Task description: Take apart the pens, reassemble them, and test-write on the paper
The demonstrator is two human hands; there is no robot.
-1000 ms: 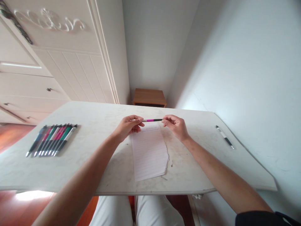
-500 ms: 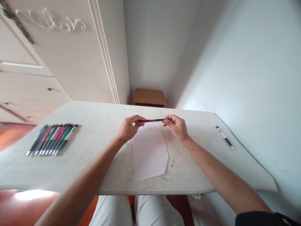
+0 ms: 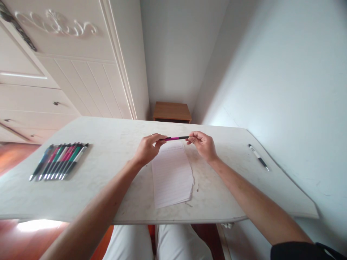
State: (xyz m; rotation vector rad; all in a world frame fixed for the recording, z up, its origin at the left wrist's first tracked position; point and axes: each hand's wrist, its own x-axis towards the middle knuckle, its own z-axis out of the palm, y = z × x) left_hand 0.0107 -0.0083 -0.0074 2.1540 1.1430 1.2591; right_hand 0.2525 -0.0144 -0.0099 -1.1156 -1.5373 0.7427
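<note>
A magenta and black pen (image 3: 175, 138) is held level between my two hands, above the top end of a lined sheet of paper (image 3: 172, 177). My left hand (image 3: 148, 147) pinches its left end between thumb and fingers. At the black grip end, my right hand (image 3: 202, 144) closes its fingertips round the pen, hiding the tip. The paper lies flat on the table, with a torn right edge and what looks like faint writing near its top.
Several coloured pens (image 3: 58, 161) lie side by side at the left of the white table (image 3: 108, 202). One white and black pen (image 3: 258, 157) lies alone at the right, near the wall (image 3: 292, 90). A cream cabinet (image 3: 78, 72) and a small brown wooden stand (image 3: 172, 111) are beyond the table.
My left fingers have shifted slightly along the pen, and the forefinger looks straighter. Both hands still grip the pen in nearly the same place. The whole view has drifted very slightly.
</note>
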